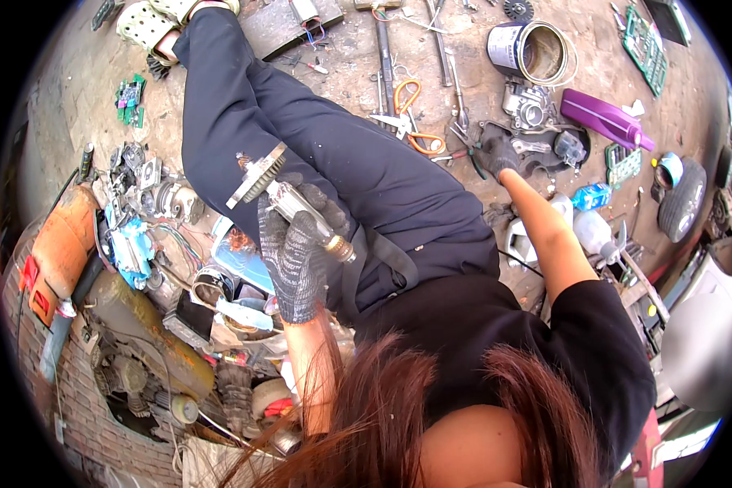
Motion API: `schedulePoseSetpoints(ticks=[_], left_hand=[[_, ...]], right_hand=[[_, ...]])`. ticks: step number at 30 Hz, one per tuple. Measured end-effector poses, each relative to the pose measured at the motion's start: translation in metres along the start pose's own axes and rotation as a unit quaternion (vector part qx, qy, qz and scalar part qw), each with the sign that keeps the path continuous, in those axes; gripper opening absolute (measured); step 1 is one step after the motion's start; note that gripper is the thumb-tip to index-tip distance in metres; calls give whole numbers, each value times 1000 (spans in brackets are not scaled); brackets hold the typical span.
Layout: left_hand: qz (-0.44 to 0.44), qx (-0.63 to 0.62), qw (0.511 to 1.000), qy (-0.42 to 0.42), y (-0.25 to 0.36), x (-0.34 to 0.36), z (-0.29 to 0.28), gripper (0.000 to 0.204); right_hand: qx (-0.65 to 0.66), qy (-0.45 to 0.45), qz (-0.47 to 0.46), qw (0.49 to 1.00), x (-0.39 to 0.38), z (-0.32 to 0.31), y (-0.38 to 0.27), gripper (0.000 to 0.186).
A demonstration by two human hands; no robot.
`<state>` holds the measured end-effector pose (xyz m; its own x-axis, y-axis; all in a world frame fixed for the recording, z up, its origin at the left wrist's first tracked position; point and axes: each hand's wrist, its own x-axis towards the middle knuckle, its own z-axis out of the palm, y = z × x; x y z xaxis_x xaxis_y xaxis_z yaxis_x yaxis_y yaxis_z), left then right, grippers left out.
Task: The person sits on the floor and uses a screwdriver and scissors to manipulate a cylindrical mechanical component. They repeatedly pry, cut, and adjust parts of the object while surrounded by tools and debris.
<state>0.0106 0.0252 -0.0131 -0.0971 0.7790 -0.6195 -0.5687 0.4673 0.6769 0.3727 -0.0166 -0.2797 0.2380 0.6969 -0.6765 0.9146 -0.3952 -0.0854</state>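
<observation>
My left hand (297, 244), in a grey knit glove, grips a metal shaft assembly (289, 203) with a toothed disc (262, 172) near one end and a brass-coloured tip at the other, held above my dark trousers. My right hand (499, 156), also gloved, reaches to the floor with curled fingers beside green-handled pliers (470, 158) and a black housing part (537, 163); what it holds is unclear. Orange-handled scissors (428, 141) lie nearby.
An open paint can (504, 53), a purple jug (594, 118), metal castings (525, 106) and circuit boards (642, 49) lie ahead and right. Loose parts, an orange cylinder (61, 236) and a rusty yellow cylinder (146, 333) crowd my left. A tyre (679, 203) is at the right.
</observation>
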Motion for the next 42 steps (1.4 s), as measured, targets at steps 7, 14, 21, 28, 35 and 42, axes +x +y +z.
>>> schedulePoseSetpoints(ticks=[7, 14, 21, 28, 35, 42], left_hand=[[-5, 12, 1000, 5, -3, -9, 7, 49], [8, 66, 996, -59, 2, -27, 11, 59], [17, 50, 997, -62, 4, -47, 20, 56], [77, 56, 992, -78, 6, -62, 18, 51], [154, 110, 980, -62, -4, -61, 0, 56], [213, 98, 964, -123, -11, -52, -18, 66]], right_hand=[[-90, 21, 56, 994, -13, 57, -3, 50], [-154, -112, -89, 978, 14, 50, 18, 37], [128, -173, -161, 963, -28, -68, -18, 40], [276, -339, -249, 864, -157, -229, -121, 19], [317, -458, -265, 787, -181, -230, -132, 13], [154, -492, -240, 823, -175, -230, -136, 35]])
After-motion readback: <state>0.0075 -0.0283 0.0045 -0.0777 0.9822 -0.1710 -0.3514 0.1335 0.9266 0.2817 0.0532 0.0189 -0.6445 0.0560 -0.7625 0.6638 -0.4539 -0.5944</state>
